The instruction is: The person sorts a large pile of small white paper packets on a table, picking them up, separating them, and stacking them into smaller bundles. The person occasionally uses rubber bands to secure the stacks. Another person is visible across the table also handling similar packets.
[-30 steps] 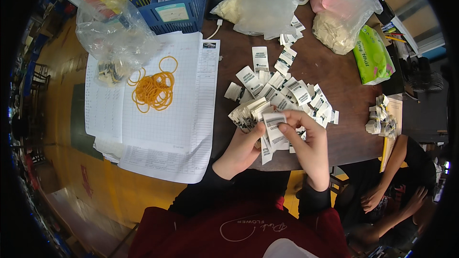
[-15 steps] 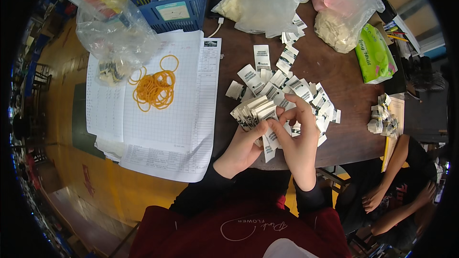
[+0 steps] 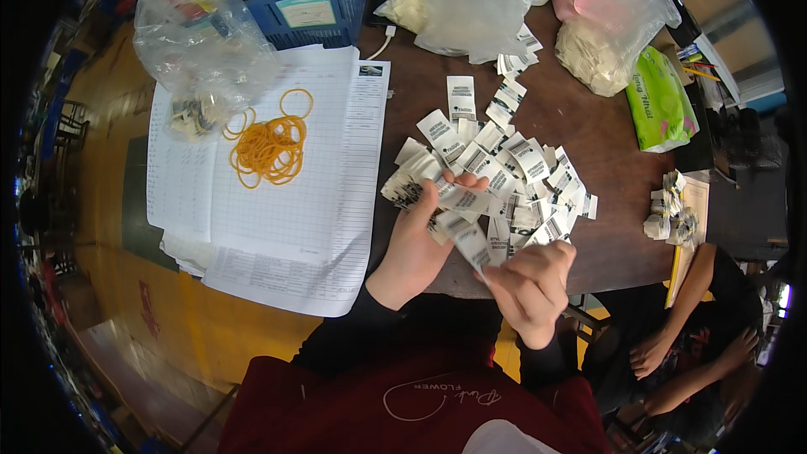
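Note:
A heap of small white printed labels (image 3: 513,168) lies spread on the brown table (image 3: 588,126). My left hand (image 3: 416,240) grips a thick stack of these labels (image 3: 412,185) at the heap's near left edge. My right hand (image 3: 534,282) is closer to me, over the table's front edge, pinching one folded label (image 3: 466,240) between thumb and fingers. The two hands are a short way apart, with the single label reaching from the right hand toward the left one.
A pile of orange rubber bands (image 3: 269,147) lies on printed sheets (image 3: 294,202) at left. Clear plastic bags (image 3: 202,42), (image 3: 471,8), (image 3: 609,34), a blue basket (image 3: 311,0) and a green packet (image 3: 660,101) stand at the back. Another person (image 3: 698,336) sits at lower right near bundled labels (image 3: 668,210).
My right hand has pulled back toward me and to the right with one label. The left hand has stayed at the heap holding its stack.

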Available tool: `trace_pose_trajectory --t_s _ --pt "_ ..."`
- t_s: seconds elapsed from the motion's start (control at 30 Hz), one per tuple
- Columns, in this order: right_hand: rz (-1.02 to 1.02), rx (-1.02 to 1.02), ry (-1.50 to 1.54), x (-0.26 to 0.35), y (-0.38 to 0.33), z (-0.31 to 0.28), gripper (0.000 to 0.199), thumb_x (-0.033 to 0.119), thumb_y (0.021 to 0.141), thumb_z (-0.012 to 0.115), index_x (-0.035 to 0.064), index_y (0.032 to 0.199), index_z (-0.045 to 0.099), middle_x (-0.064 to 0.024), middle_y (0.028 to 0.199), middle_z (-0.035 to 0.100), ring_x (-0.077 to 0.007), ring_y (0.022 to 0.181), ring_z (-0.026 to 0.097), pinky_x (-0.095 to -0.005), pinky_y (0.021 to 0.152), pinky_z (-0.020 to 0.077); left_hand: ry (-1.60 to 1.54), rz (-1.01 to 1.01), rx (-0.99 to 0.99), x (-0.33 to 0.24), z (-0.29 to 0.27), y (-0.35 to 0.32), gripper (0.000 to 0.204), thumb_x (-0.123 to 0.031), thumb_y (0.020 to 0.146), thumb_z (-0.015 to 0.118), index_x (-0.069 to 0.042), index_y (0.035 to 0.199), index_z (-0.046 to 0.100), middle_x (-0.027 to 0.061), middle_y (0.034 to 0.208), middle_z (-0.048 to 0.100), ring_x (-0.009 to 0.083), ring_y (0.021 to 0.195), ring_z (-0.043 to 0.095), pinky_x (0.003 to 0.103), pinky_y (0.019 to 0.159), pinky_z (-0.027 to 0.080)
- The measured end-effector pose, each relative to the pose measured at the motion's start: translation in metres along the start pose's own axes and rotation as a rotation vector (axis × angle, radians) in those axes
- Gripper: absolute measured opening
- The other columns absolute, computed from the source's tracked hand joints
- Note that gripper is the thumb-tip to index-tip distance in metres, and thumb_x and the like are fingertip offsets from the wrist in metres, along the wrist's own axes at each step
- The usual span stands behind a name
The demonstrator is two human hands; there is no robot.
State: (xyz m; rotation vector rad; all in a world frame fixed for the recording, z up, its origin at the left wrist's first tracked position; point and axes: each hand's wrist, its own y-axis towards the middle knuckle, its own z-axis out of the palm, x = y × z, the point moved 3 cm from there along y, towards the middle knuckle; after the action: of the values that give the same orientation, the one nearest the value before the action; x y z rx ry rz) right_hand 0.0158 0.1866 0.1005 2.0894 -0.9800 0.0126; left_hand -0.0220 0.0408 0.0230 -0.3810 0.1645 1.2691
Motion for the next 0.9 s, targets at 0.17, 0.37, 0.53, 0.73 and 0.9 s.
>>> trace_pose_trajectory --t_s 0.17,0.37,0.53,0.73,0.9 --pt "0.073 0.292 0.424 -0.004 0.016 -0.036 0.018 0.022 0.067 0.083 0.0111 0.077 0.071 0.0011 0.077 0.068 -0.0161 0.074 0.064 -0.0343 0.078 0.0389 0.012 -0.044 0.002 -0.003 -0.001 -0.001 0.048 -0.052 0.098 0.047 -0.010 0.120 0.049 0.0039 0.109 0.058 0.0214 0.115 0.056 0.039 0.106 0.042" --pt "0.066 0.470 0.386 -0.034 0.049 -0.034 0.014 0.018 0.071 0.079 0.0084 0.079 0.072 0.0000 0.074 0.064 -0.0194 0.075 0.059 -0.0357 0.081 0.0402 0.287 -0.208 0.207 0.010 0.005 -0.009 0.064 -0.042 0.089 0.068 -0.006 0.136 0.045 0.0056 0.115 0.060 0.0185 0.109 0.060 0.035 0.094 0.049" --pt "0.054 0.413 0.294 -0.043 0.058 -0.012 0.015 0.014 0.069 0.079 0.0082 0.081 0.072 -0.0008 0.082 0.063 -0.0214 0.083 0.058 -0.0343 0.081 0.0407 0.375 -0.287 0.214 0.013 0.007 -0.011 0.060 -0.027 0.091 0.072 -0.004 0.139 0.043 0.0051 0.126 0.057 0.0150 0.116 0.056 0.034 0.099 0.047" --pt "0.194 0.475 0.320 -0.047 0.057 -0.007 0.027 0.012 0.070 0.078 0.0081 0.096 0.070 -0.0082 0.107 0.060 -0.0289 0.101 0.058 -0.0383 0.087 0.0449 0.468 -0.317 0.295 0.013 0.004 -0.011 0.046 -0.028 0.092 0.068 -0.003 0.126 0.051 0.0094 0.106 0.066 0.0184 0.099 0.065 0.034 0.087 0.052" --pt "0.268 0.883 0.622 -0.048 0.068 -0.003 0.089 0.016 0.071 0.085 -0.0013 0.145 0.038 -0.0246 0.147 0.043 -0.0358 0.136 0.045 -0.0416 0.110 0.0376 0.422 -0.467 0.467 0.019 0.002 -0.015 0.038 -0.027 0.094 0.065 -0.005 0.123 0.055 0.0016 0.101 0.067 0.0110 0.091 0.062 0.027 0.081 0.049"
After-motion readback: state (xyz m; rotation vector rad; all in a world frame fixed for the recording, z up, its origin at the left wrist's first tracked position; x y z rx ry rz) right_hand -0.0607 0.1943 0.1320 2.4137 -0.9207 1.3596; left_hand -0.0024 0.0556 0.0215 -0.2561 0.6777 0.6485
